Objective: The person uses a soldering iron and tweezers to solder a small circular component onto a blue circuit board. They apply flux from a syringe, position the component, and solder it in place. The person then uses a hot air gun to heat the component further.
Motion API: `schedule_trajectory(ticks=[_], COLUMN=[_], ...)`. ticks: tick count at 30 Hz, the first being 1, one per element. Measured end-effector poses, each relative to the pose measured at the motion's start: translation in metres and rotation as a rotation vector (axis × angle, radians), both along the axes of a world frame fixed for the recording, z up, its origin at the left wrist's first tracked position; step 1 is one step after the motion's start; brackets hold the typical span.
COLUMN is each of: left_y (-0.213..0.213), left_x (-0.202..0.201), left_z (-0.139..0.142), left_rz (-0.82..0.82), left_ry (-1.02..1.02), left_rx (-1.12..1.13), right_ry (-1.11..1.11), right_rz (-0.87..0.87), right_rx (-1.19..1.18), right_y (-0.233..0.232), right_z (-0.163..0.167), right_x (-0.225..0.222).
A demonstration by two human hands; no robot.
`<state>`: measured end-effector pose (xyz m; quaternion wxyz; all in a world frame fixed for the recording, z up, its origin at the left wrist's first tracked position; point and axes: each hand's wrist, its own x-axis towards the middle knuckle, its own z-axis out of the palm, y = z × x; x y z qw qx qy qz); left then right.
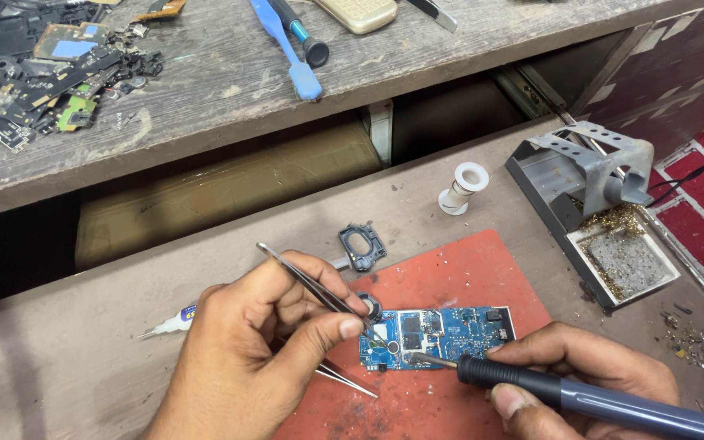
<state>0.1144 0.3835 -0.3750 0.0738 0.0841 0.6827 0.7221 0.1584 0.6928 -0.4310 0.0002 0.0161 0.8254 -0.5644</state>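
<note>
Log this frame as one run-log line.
left hand: tweezers tip on blue circuit board | right hand: soldering iron tip at board | board on red mat | iron stand right

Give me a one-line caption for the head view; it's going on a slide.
Left hand holds tweezers and right hand a soldering iron to a blue circuit board on a red mat.

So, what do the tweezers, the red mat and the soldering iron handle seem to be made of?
The tweezers in the left hand look like bare polished metal: thin, silvery, shiny. The red mat seems to be matte rubber or silicone, dull and flat, though this is uncertain. The soldering iron handle in the right hand looks like smooth grey-blue plastic with a black grip.
</note>
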Motion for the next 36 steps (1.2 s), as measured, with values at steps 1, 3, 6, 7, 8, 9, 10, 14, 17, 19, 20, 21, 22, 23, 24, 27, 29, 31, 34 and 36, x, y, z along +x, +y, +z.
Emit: schedule_trajectory(ticks=[1, 3, 6, 7, 8, 9, 10, 14, 17, 19, 20, 21, 22, 23, 24, 27, 29, 31, 34, 36], left_y=[0.0, 0.001, 0.003, 0.004, 0.004, 0.005, 0.005, 0.006, 0.007, 0.009, 0.009, 0.01, 0.01, 0.01, 0.01, 0.009, 0.009, 0.009, 0.009, 0.008], left_x=[0.0, 0.001, 0.001, 0.001, 0.001, 0.001, 0.001, 0.001, 0.002, 0.003, 0.004, 0.004, 0.004, 0.004, 0.003, 0.003, 0.003, 0.003, 0.002, 0.002], left_z=[0.0, 0.0, -0.001, -0.001, -0.001, -0.001, 0.0, 0.0, 0.0, -0.001, -0.002, -0.003, -0.003, -0.004, -0.004, -0.006, -0.006, -0.007, -0.007, -0.007], left_rz=[0.002, 0.008, -0.02, -0.031, -0.041, -0.052, -0.042, -0.054, -0.07, -0.071, -0.072, -0.073, -0.074, -0.076, -0.078, -0.076, -0.075, -0.076, -0.079, -0.078], left_ry=[0.001, 0.005, 0.027, 0.026, 0.026, 0.026, 0.032, 0.042, 0.038, 0.035, 0.034, 0.033, 0.028, 0.022, 0.016, 0.035, 0.036, 0.036, 0.028, 0.019], left_rx=[-0.027, -0.081, -0.106, -0.071, -0.036, -0.002, -0.045, -0.093, -0.09, -0.081, -0.065, -0.048, -0.045, -0.042, -0.04, -0.094, -0.088, -0.084, -0.084, -0.089], right_ry=[-0.016, -0.026, 0.06, 0.083, 0.082, 0.072, 0.062, 0.005, -0.008, 0.002, 0.015, 0.016, 0.018, 0.008, 0.005, 0.005, -0.002, -0.003, 0.008, 0.006], right_rz=[-0.012, -0.014, 0.036, 0.049, 0.048, 0.049, 0.05, 0.052, 0.046, 0.051, 0.059, 0.058, 0.058, 0.047, 0.047, 0.06, 0.058, 0.061, 0.079, 0.084], right_rx=[0.006, 0.023, 0.02, 0.023, 0.037, 0.048, 0.059, 0.11, 0.138, 0.14, 0.136, 0.139, 0.142, 0.153, 0.155, 0.148, 0.148, 0.143, 0.129, 0.132], right_y=[0.0, 0.001, 0.0, 0.0, 0.0, 0.0, 0.0, 0.001, 0.001, 0.0, 0.0, -0.001, -0.001, -0.001, -0.001, -0.001, -0.001, -0.002, -0.002, -0.002], right_z=[0.0, 0.0, -0.001, -0.002, -0.002, -0.002, -0.002, -0.001, -0.001, -0.001, -0.001, 0.0, 0.0, 0.0, 0.0, 0.001, 0.001, 0.002, 0.002, 0.003], right_x=[0.0, 0.0, -0.001, -0.001, -0.001, -0.001, -0.002, -0.003, -0.003, -0.002, -0.002, -0.002, -0.002, -0.002, -0.002, -0.004, -0.004, -0.004, -0.004, -0.005])
